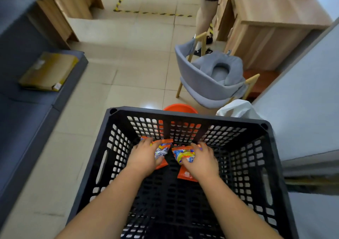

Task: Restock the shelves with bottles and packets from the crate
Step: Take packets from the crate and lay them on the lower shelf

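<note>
A black perforated plastic crate [185,114] fills the lower half of the head view. Two orange packets with blue and yellow print lie on its floor near the far wall. My left hand [144,157] reaches down and grips the left packet [162,150], thumb under its near edge. My right hand [200,160] grips the right packet [184,155], fingers curled over its top. Both forearms stretch into the crate from the bottom of the view. I see no bottles in the crate.
Behind the crate stand an orange bucket [179,108] and a white bag [238,109]. A grey chair [211,79] is beyond them. Another person's legs [202,16] stand by a wooden cabinet [271,27]. A cardboard box [48,71] lies on a dark bench at left.
</note>
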`<state>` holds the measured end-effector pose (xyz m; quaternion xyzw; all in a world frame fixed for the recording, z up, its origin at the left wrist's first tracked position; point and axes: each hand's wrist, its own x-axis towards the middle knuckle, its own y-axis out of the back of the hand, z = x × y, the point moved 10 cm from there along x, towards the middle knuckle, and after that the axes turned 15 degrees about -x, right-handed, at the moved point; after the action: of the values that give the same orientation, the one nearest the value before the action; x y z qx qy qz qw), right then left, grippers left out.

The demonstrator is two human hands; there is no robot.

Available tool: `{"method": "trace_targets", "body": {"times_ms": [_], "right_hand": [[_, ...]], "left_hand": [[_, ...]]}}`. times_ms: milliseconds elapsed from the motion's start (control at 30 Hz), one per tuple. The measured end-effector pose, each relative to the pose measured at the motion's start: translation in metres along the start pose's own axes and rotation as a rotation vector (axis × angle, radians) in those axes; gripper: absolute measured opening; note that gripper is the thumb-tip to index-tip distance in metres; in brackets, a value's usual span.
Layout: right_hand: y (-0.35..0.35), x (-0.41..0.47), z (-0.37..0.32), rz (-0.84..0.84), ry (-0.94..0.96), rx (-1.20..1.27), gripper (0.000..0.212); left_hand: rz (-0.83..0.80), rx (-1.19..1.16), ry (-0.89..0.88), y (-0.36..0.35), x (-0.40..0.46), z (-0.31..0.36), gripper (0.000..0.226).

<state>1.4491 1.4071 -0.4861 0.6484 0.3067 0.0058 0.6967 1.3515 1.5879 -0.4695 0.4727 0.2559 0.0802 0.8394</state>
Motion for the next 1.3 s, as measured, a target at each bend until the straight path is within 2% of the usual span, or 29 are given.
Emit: {"method": "trace_targets", "body": {"times_ms": [400,633,867,1067,1200,1300], "right_hand": [[0.085,-0.105,0.028,0.127,-0.064,0.004,0.072],[0.111,-0.219,0.028,0.265,-0.195,0.019,0.075],[0.157,-0.380,0.072,0.477,-0.473,0.076,0.076],[0.137,-0.548,0.131,0.593,-0.729,0.148,0.077],[0.078,-0.681,0.165,0.635,-0.947,0.208,0.074],[0.020,-0.792,0.183,0.642,-1.119,0.250,0.075]], "left_hand": [[0.045,0.047,-0.244,0.072,-0.077,0.072,0.061],[0.089,0.063,-0.550,0.108,-0.137,0.116,0.060],[0.070,-0.020,-0.891,0.139,-0.241,0.220,0.060],[-0.071,-0.036,-1.166,0.093,-0.373,0.314,0.058],[-0.207,0.002,-1.343,0.022,-0.490,0.363,0.060],[-0.307,0.013,-1.483,-0.036,-0.595,0.388,0.070]]}}
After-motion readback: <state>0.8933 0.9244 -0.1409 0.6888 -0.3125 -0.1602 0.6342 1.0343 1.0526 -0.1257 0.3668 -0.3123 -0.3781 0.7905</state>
